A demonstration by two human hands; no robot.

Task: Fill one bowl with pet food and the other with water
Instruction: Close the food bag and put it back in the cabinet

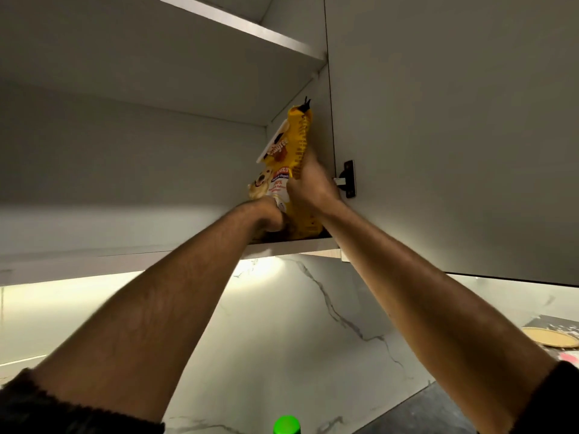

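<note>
A yellow pet food bag [294, 142] with a dog picture stands upright at the right end of the lowest shelf [125, 227] in an open wall cupboard. My left hand [269, 216] grips the bag low on its front. My right hand [313, 183] clasps its right side edge, higher up. Both arms reach upward into the cupboard. The bag's top is tied off with something black. No bowl shows in this view.
The cupboard's open door [454, 136] hangs to the right with a hinge [348, 179] beside my right hand. A higher shelf [250, 26] is above. Below are a marble backsplash [297, 324], a green bottle cap [286, 425] and a tan round plate [550, 337].
</note>
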